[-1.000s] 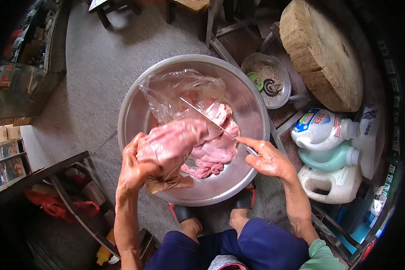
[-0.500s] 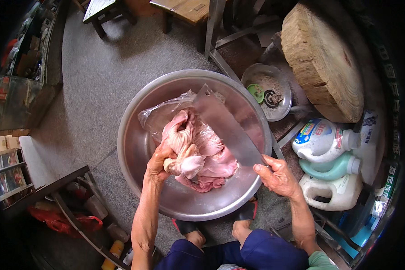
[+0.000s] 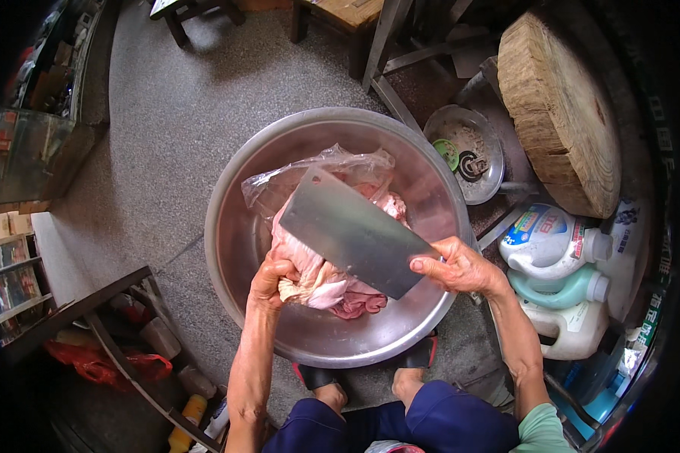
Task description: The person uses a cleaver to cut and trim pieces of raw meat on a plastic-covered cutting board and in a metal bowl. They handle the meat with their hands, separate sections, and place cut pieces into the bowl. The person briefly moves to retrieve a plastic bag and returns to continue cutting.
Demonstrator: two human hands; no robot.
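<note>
In front of me a wide metal basin (image 3: 234, 158) holds raw pink meat (image 3: 302, 260) lying partly on a clear plastic bag (image 3: 332, 162). My left hand (image 3: 270, 281) is closed on the left end of the meat, where pale fat shows. The handle of a broad cleaver (image 3: 355, 226) is in the closed fingers of my right hand (image 3: 458, 266). Its grey blade is turned flat toward me and slants over the meat, hiding much of it. Whether the edge touches the meat I cannot tell.
A thick round wooden chopping block (image 3: 555, 113) leans at the upper right. Near it stand a shallow metal dish (image 3: 491, 155) with a green disc and several plastic jugs (image 3: 548, 234). Wooden stools (image 3: 340, 11) are at the top, and a rack (image 3: 121, 362) is at lower left.
The cleaver has swung leftward and tipped flatter, so its blade now covers the middle of the meat. My right hand has risen slightly, while my left hand keeps its hold.
</note>
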